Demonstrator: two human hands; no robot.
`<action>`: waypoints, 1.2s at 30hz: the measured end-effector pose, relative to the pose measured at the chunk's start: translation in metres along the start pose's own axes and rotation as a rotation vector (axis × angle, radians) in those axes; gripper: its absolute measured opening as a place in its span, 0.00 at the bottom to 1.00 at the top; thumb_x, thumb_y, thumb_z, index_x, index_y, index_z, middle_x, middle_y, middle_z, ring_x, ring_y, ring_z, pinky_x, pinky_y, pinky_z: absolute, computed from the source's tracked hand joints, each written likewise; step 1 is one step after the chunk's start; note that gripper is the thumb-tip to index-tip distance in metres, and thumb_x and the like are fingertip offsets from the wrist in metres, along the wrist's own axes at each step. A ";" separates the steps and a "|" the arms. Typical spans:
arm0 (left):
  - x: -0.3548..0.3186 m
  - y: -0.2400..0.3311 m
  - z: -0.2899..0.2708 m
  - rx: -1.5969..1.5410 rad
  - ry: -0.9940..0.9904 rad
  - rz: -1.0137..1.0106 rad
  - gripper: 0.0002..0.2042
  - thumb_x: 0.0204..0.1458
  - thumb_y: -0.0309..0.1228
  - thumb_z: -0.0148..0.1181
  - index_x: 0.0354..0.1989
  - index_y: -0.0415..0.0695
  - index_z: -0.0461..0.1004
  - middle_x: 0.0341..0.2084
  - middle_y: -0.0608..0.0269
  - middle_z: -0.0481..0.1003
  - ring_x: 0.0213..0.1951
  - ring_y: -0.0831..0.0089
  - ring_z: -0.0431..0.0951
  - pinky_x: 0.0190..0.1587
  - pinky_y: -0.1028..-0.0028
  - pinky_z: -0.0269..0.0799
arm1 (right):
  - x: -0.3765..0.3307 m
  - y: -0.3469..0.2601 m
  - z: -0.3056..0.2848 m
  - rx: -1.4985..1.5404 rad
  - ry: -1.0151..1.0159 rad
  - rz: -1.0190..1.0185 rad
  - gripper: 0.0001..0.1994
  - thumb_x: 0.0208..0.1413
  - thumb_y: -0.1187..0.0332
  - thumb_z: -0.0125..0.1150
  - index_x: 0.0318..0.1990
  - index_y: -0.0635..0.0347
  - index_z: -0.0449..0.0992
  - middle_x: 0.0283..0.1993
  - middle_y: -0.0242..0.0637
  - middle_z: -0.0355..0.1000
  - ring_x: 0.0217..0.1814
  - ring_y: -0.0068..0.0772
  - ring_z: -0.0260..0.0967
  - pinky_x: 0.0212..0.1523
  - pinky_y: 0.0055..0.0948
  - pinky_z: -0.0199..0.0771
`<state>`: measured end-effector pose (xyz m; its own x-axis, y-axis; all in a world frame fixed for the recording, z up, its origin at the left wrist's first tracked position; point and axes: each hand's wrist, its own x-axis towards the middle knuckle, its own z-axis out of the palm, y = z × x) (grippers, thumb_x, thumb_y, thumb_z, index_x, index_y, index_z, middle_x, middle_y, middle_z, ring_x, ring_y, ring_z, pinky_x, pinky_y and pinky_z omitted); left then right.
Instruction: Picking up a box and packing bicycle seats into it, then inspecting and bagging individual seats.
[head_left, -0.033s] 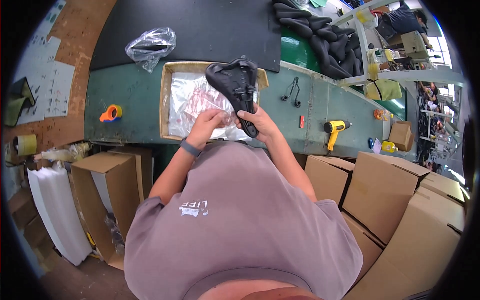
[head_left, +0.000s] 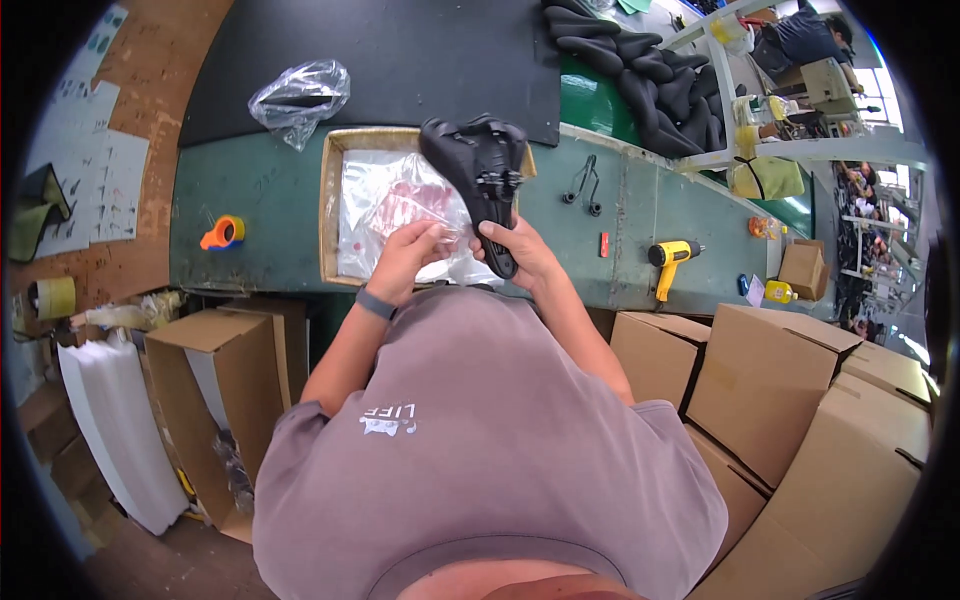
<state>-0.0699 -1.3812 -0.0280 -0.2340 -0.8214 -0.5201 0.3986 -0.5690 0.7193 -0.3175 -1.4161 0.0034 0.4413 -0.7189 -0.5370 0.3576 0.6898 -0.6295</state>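
We look down on a green workbench [head_left: 260,215] that spans the upper half of the view, with a large black mat [head_left: 400,60] covering its far side. To the right, below the bench edge, stand several closed cardboard boxes [head_left: 770,390]; to the left, an open cardboard box [head_left: 215,360] stands beside a stack of white sheets [head_left: 110,440]. At the top right we see a pile of black bicycle saddles [head_left: 640,75] lying on the bench. In the middle of the bench sits a shallow cardboard tray [head_left: 330,215] holding clear plastic bags [head_left: 385,205] with faint pink print.

The black bicycle saddle [head_left: 475,165] is raised above the right part of the tray, underside up, so that we see its rails and clamp. The right hand [head_left: 520,255] is closed around the narrow nose of the saddle, nearest the body. The left hand [head_left: 415,255], with a dark band at the wrist, rests on the plastic bags just left of the saddle nose, its fingers curled and pinching the film.

Among the smaller things, a crumpled clear plastic bag [head_left: 300,95] lies on the mat at the upper left, a yellow heat gun [head_left: 668,262] lies on the bench to the right, an orange tape dispenser [head_left: 224,233] lies to the left of the tray, and two black metal hooks [head_left: 582,185] lie between the tray and the heat gun.
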 end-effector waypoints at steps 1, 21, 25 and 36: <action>-0.004 0.014 -0.007 -0.251 -0.029 0.072 0.11 0.75 0.33 0.58 0.54 0.41 0.82 0.50 0.62 0.86 0.52 0.68 0.87 0.57 0.63 0.82 | -0.006 -0.007 0.006 0.075 0.044 -0.062 0.21 0.66 0.75 0.74 0.60 0.61 0.70 0.45 0.41 0.80 0.41 0.33 0.83 0.41 0.33 0.87; 0.242 0.218 0.143 0.757 0.180 0.805 0.10 0.75 0.28 0.61 0.43 0.35 0.85 0.25 0.75 0.67 0.30 0.85 0.64 0.32 0.75 0.60 | 0.100 -0.240 -0.218 -0.271 0.316 -0.071 0.38 0.67 0.58 0.77 0.77 0.64 0.67 0.52 0.39 0.82 0.48 0.31 0.82 0.43 0.38 0.85; 0.268 0.224 0.050 0.430 0.411 0.535 0.12 0.79 0.34 0.57 0.52 0.38 0.83 0.25 0.80 0.66 0.25 0.90 0.60 0.25 0.80 0.52 | 0.179 -0.287 -0.429 -1.277 1.393 -0.339 0.48 0.55 0.58 0.81 0.79 0.61 0.61 0.67 0.59 0.72 0.67 0.65 0.72 0.65 0.58 0.77; 0.231 0.127 0.005 0.885 0.768 0.552 0.31 0.70 0.27 0.65 0.80 0.39 0.63 0.76 0.50 0.65 0.75 0.57 0.67 0.72 0.59 0.68 | 0.227 -0.314 -0.462 -0.933 1.421 -0.050 0.31 0.62 0.55 0.77 0.64 0.64 0.70 0.54 0.60 0.84 0.64 0.66 0.81 0.63 0.58 0.81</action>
<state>-0.0782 -1.6435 -0.0546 0.4563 -0.8895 0.0234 -0.5085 -0.2391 0.8272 -0.7101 -1.8359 -0.1804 -0.7696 -0.5981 -0.2237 -0.4508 0.7569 -0.4731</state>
